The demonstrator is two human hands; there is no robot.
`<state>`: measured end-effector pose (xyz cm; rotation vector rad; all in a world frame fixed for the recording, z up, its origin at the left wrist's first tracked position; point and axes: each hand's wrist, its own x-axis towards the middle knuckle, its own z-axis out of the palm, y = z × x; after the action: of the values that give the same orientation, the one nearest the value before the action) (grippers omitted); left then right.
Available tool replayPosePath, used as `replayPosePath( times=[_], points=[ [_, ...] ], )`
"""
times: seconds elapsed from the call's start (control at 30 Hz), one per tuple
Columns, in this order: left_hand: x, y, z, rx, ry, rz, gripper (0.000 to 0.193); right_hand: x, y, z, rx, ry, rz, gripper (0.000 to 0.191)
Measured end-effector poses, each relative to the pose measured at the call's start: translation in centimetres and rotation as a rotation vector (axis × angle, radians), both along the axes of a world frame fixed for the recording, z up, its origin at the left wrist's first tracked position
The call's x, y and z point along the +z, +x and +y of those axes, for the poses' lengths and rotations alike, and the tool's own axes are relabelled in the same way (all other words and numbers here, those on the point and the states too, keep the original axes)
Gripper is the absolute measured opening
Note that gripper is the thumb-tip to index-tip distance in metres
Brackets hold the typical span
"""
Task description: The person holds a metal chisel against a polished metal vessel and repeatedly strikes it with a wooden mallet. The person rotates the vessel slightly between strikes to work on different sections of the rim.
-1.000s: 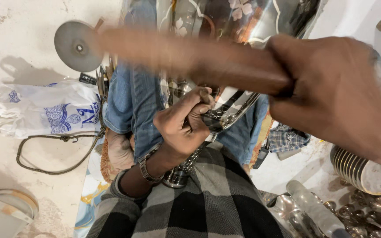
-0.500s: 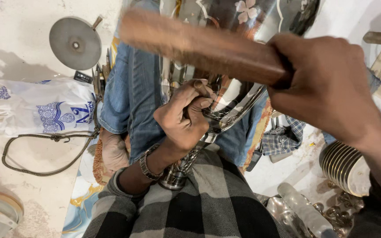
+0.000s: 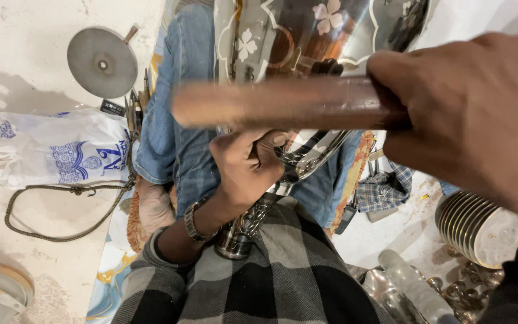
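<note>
My right hand [image 3: 481, 114] is raised close to the camera, its grip closed tight around one end of a brown wooden rod [image 3: 283, 103]. The rod lies roughly level across the view, blurred, its free end pointing to my left. It sits above a large shiny metal piece [image 3: 307, 36] with embossed flower shapes, which rests over my lap; whether rod and metal touch, I cannot tell.

My left hand [image 3: 244, 165] is lower, at the near edge of that metal piece, grip curled shut around a slim ornate metal stem [image 3: 253, 219] that runs down toward my checked shirt [image 3: 277, 282]. A metal bracelet [image 3: 192, 221] is on that wrist.

My legs in blue jeans [image 3: 175, 120] extend away from me across the floor [image 3: 25, 36]. To my left on the floor: a round grey disc [image 3: 102, 62], a white plastic bag with blue print [image 3: 49, 153] and a dark looped cord [image 3: 61, 204] just beside the bag. To my right: a stack of metal plates [image 3: 475, 225] and a checked cloth [image 3: 385, 189], well apart from both hands.
</note>
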<state>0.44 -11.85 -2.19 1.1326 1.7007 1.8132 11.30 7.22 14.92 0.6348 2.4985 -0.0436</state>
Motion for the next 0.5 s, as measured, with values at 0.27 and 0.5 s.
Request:
replayPosePath(
  times=[0.27,0.5],
  points=[
    [0.6,-2.9,0.6,-0.32,-0.066,0.144,0.056,-4.0,5.4,-0.3,-0.189,-0.16,0.31,0.018],
    [-1.1,-5.1,3.0,-0.56,0.009,0.366,0.057,-9.9,10.9,-2.0,-0.529,-0.645,0.764,0.019]
  ],
)
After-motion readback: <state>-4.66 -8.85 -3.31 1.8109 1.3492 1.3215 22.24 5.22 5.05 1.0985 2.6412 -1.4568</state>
